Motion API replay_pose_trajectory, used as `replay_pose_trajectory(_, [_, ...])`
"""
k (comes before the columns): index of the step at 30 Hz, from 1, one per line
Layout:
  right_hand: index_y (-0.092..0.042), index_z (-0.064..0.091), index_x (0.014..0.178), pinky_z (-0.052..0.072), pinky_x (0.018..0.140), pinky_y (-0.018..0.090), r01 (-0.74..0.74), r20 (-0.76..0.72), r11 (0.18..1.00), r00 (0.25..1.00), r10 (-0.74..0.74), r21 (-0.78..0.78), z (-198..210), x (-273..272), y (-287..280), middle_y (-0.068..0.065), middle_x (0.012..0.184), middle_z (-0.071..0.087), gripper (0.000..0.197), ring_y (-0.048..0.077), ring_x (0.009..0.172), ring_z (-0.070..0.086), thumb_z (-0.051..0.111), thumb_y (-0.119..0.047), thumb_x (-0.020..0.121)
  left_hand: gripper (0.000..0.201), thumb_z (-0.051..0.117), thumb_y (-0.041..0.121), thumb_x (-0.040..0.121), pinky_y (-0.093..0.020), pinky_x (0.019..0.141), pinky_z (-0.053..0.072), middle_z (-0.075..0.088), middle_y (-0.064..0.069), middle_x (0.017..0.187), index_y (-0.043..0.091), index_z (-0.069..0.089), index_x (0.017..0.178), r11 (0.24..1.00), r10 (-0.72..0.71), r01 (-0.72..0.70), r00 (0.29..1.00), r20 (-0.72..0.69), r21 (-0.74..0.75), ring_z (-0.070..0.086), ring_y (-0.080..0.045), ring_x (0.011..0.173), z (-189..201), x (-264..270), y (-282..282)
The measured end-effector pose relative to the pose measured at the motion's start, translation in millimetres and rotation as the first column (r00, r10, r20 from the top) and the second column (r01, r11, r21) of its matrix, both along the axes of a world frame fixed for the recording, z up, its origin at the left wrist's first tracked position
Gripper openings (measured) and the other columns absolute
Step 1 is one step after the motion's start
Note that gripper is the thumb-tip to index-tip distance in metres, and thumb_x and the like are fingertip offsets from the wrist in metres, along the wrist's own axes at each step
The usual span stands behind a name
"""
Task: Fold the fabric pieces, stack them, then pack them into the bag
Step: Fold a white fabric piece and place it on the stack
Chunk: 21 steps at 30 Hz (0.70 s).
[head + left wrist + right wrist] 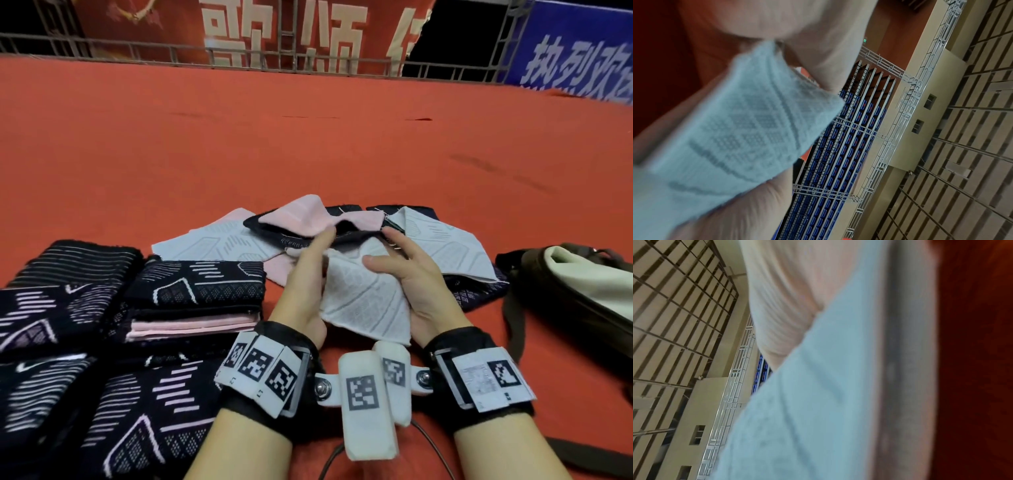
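A white piece of fabric with a grey woven pattern hangs upright between my two hands, just above the red surface. My left hand holds its left edge; in the left wrist view the fabric lies across the palm, between a finger and the thumb. My right hand grips the right edge, thumb on the front of the cloth, fingers behind; the fabric fills the right wrist view, blurred. A folded stack of black and pink pieces sits to the left. The bag lies at the right, mouth open.
Behind my hands lies a loose heap of unfolded pieces: pink, white and black. More black patterned pieces cover the near left. A metal railing with banners edges the far side of the red surface.
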State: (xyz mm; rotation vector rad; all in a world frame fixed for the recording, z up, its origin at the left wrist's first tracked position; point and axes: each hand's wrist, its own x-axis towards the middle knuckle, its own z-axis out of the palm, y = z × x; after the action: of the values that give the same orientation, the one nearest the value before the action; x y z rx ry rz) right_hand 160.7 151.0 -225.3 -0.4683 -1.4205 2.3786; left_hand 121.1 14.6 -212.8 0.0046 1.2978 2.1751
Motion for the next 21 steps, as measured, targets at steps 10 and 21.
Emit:
replay_pose_trajectory(10, [0.003, 0.064, 0.114, 0.05, 0.105, 0.054, -0.041, 0.011, 0.998, 0.999, 0.041, 0.054, -5, -2, -2, 0.019, 0.113, 0.073, 0.04, 0.038, 0.111, 0.069, 0.077, -0.022, 0.086, 0.025, 0.053, 0.002, 0.054, -0.041, 0.085, 0.053, 0.066, -0.013, 0.081, 0.006, 0.058, 0.078, 0.959, 0.282, -0.282, 0.959, -0.001, -0.004, 0.064, -0.032, 0.078, 6, 1, -3])
replay_pose_trajectory(21, [-0.007, 0.07, 0.123, 0.057, 0.094, 0.044, -0.088, -0.067, 0.979, 0.993, 0.102, 0.183, 4, 8, -5, 0.016, 0.117, 0.074, 0.035, 0.032, 0.11, 0.071, 0.054, 0.006, 0.094, 0.035, 0.051, -0.006, 0.082, -0.04, 0.08, 0.053, 0.076, -0.009, 0.106, 0.012, 0.073, 0.101, 0.949, 0.308, -0.315, 0.93, -0.199, 0.0, 0.067, -0.026, 0.091, 5, 0, -4])
